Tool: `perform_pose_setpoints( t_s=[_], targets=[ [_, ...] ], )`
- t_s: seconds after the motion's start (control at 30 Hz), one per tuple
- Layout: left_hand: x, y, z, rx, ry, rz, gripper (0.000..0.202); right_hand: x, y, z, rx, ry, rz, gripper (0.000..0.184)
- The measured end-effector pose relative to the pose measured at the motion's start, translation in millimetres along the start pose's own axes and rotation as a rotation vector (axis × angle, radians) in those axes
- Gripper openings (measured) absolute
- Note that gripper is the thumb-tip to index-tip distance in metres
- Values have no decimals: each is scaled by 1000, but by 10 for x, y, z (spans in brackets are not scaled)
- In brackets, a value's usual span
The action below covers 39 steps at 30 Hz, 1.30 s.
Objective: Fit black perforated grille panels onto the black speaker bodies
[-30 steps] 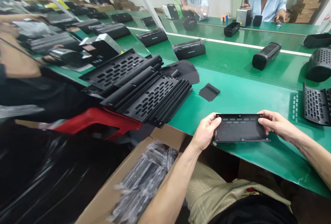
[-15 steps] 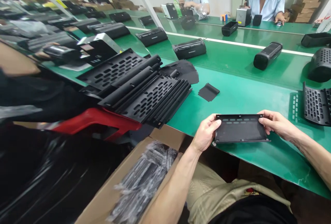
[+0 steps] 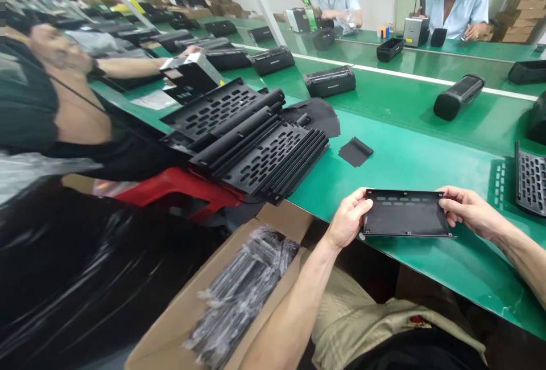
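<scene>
A flat black slotted panel [image 3: 405,215] lies low over the near edge of the green table [image 3: 409,153]. My left hand [image 3: 347,219] pinches its left end, thumb on top. My right hand [image 3: 469,212] grips its right end with the fingers curled round the edge. A small black fabric piece [image 3: 355,151] lies on the table just beyond the panel. A stack of black perforated panels [image 3: 251,142] is fanned out to the left of it.
A cardboard box [image 3: 222,296] with bagged black parts stands below my left arm. A co-worker sits at the left by a red stool [image 3: 170,190]. Black speaker housings [image 3: 458,97] lie along the table. A perforated grille [image 3: 531,179] is at the right edge. Two people work at the far side.
The view has shifted slightly, so everything sits a little further right. My hands keep the same hold on the panel. The co-worker at the left has reached an arm out over the table.
</scene>
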State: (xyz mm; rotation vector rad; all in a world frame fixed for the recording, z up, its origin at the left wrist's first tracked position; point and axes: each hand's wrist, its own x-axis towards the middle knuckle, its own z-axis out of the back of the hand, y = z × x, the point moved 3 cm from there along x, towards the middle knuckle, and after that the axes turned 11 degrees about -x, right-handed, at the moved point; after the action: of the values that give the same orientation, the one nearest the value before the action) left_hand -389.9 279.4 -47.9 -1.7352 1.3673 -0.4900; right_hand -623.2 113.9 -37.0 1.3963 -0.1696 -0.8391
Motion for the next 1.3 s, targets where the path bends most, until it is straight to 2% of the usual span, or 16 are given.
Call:
perform_pose_setpoints(
  t_s=[0.47, 0.63, 0.93, 1.3],
  targets=[
    [13, 6, -6, 54, -22, -54, 36, -6, 52, -10, 20, 7, -5, 49],
    [15, -18, 17, 27, -29, -27, 41, 10, 104, -37, 125, 51, -19, 46],
    [15, -37, 35, 63, -8, -38, 50, 37, 92, -40, 156, 75, 26, 42],
    [14, 0, 79, 86, 9, -52, 50, 32, 47, -23, 84, 45, 31, 39]
  ],
)
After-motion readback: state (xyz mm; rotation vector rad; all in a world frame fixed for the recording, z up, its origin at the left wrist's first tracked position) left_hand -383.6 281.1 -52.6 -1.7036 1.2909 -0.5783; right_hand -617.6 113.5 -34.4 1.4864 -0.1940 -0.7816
